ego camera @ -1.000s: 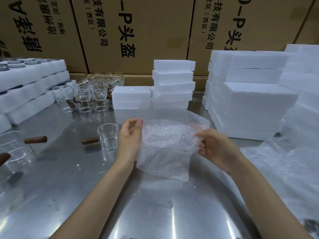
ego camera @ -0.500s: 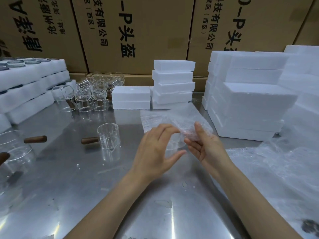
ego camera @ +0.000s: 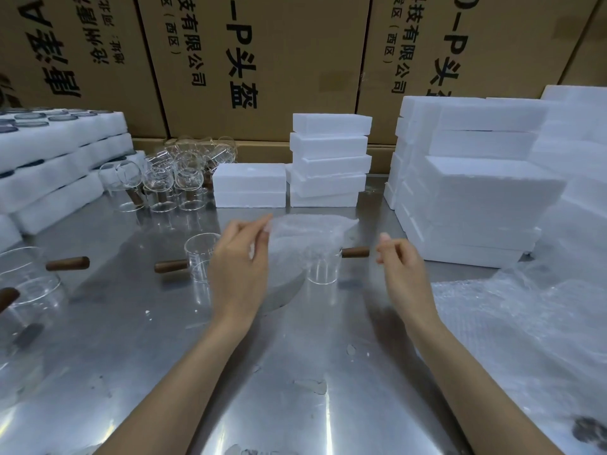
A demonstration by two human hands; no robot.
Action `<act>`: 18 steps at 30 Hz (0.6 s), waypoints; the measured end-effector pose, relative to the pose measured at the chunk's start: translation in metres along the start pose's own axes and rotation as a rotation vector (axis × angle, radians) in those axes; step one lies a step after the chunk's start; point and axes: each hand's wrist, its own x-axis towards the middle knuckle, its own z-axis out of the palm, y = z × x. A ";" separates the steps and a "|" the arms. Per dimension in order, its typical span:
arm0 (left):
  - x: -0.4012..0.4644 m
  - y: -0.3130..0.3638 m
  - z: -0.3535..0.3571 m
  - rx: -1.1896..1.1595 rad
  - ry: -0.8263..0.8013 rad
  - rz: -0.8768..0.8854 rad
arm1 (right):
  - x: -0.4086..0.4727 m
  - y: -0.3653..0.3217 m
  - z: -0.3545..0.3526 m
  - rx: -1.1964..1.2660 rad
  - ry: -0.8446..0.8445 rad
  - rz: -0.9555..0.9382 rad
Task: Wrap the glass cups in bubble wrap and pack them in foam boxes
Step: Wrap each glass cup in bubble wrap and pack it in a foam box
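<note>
Head view: I look down at a steel table [ego camera: 295, 372], my two forearms reaching in from the bottom of the frame.
Change: half a second ago my hands were close together at the centre, working one bubble wrap sheet [ego camera: 305, 244]; now they have drawn apart, and a glass cup with a wooden handle [ego camera: 323, 269] stands between them, half under that sheet.
Left hand [ego camera: 238, 274]: thumb and forefinger pinch the sheet's upper left corner, lifted off the table.
Right hand [ego camera: 402, 267]: fingers loosely curled, holding nothing that I can see, just right of the cup's handle and apart from it.
Cup: upright at centre frame, handle pointing right, the sheet draped over its rim and left side.
Meaning: I judge the wrap is only started; the sheet covers the cup but is not yet closed round it.
Next cup [ego camera: 202, 257]: unwrapped, just left of my left hand.
Foam boxes [ego camera: 330, 159]: stacked at upper centre, well apart from the cup, so packing comes later.
Spare bubble wrap [ego camera: 525, 323]: heaped at lower right.
</note>
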 end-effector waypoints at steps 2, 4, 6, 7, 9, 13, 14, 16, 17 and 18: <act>0.003 -0.001 -0.001 0.013 0.072 -0.018 | 0.001 0.010 0.002 -0.164 -0.024 -0.095; 0.003 -0.001 -0.002 0.012 0.088 0.006 | 0.003 0.018 0.005 -0.287 -0.109 -0.119; 0.002 0.000 -0.003 0.016 0.063 0.039 | 0.004 0.022 0.008 -0.367 -0.168 -0.134; 0.001 0.000 -0.003 0.022 0.048 0.053 | 0.005 0.023 0.009 -0.380 -0.184 -0.144; -0.001 0.000 -0.003 0.038 0.039 0.081 | 0.006 0.023 0.009 -0.379 -0.210 -0.149; -0.003 0.000 -0.002 0.040 0.021 0.165 | 0.009 0.024 0.009 -0.412 -0.249 -0.143; -0.003 0.000 -0.001 0.047 0.006 0.202 | 0.010 0.023 0.009 -0.420 -0.260 -0.142; -0.003 -0.002 -0.001 0.059 -0.022 0.285 | 0.010 0.022 0.010 -0.449 -0.284 -0.150; -0.003 -0.002 -0.001 0.056 -0.029 0.324 | 0.011 0.022 0.011 -0.456 -0.286 -0.155; -0.002 -0.003 -0.001 0.052 -0.029 0.358 | 0.011 0.022 0.011 -0.449 -0.279 -0.147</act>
